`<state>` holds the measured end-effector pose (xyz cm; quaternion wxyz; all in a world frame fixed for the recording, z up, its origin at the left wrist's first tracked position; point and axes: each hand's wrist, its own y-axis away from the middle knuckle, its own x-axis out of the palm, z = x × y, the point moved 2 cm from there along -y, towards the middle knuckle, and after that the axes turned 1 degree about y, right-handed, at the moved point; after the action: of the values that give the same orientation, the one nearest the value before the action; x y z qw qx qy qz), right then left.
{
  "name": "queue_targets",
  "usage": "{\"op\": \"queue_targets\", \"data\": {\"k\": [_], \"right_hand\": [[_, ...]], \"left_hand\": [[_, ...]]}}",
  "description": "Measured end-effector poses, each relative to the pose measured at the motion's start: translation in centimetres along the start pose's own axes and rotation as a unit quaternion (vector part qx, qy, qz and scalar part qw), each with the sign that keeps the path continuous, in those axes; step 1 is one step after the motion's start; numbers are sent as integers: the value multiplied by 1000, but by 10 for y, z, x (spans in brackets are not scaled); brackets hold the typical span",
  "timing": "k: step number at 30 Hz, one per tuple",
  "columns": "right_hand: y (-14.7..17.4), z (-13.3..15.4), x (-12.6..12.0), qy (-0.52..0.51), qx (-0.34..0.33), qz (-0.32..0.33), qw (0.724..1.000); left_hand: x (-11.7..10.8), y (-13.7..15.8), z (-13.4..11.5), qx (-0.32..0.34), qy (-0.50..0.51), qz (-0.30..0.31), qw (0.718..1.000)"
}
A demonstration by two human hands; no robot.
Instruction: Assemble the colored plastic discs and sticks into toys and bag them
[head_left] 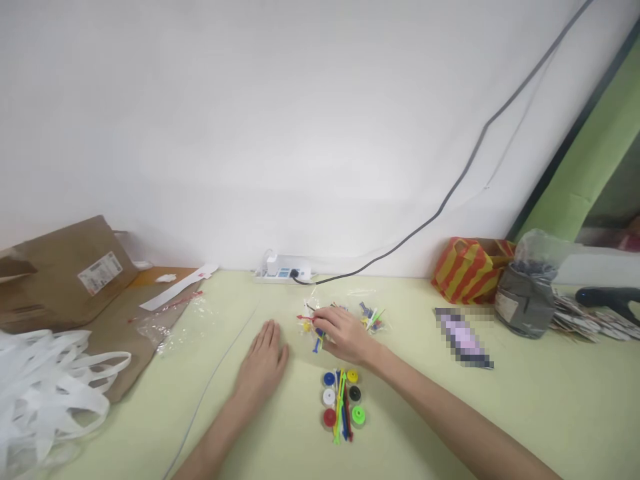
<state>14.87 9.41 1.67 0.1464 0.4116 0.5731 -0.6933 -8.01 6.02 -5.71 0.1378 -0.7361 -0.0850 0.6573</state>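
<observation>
My left hand [263, 363] lies flat on the pale green table, fingers stretched out and holding nothing. Over a loose pile of small colourful plastic pieces [376, 320], partly in clear wrap, my right hand [345, 333] is bent with its fingers curled together. A red plastic arrow [304, 318] pokes out at its fingertips, and a blue piece [317, 345] shows just below them. What the fingers grip is hidden. Nearer me lies a bundle of coloured plastic arrows [341, 407], flanked by several round discs, among them a red disc [329, 418] and a black disc [355, 394].
White straps [45, 400], brown paper packaging [65, 280] and a clear plastic bag [177, 327] occupy the left. A power strip [285, 272] sits against the wall. At right are a striped bag [470, 270], a grey container [525, 303] and a blurred-out flat object [464, 339].
</observation>
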Motion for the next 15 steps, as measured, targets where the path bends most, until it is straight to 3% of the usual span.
{"op": "queue_targets", "data": {"k": [3, 5, 6, 8, 10, 12, 13, 15], "right_hand": [[24, 15, -31, -77, 23, -85, 993], [48, 21, -52, -151, 111, -134, 973], [61, 22, -61, -196, 178, -164, 950], [90, 19, -74, -310, 321, -230, 865], [116, 12, -82, -434, 428, -294, 736], [138, 2, -86, -520, 486, -336, 617], [146, -2, -87, -544, 504, -341, 578], [157, -9, -90, -562, 533, -327, 541]], "left_hand": [[-2, 1, 0, 11, -6, -21, 1000], [-3, 0, -1, 17, -11, -35, 999], [-3, -1, -1, 20, -12, -42, 999], [-3, -3, -1, 27, -11, -53, 998], [-4, -5, -2, 35, -1, -61, 998], [-7, -5, -3, 48, 22, -59, 997], [-9, -5, -4, 58, 37, -55, 996], [-13, -1, -7, 84, 69, -43, 993]]}}
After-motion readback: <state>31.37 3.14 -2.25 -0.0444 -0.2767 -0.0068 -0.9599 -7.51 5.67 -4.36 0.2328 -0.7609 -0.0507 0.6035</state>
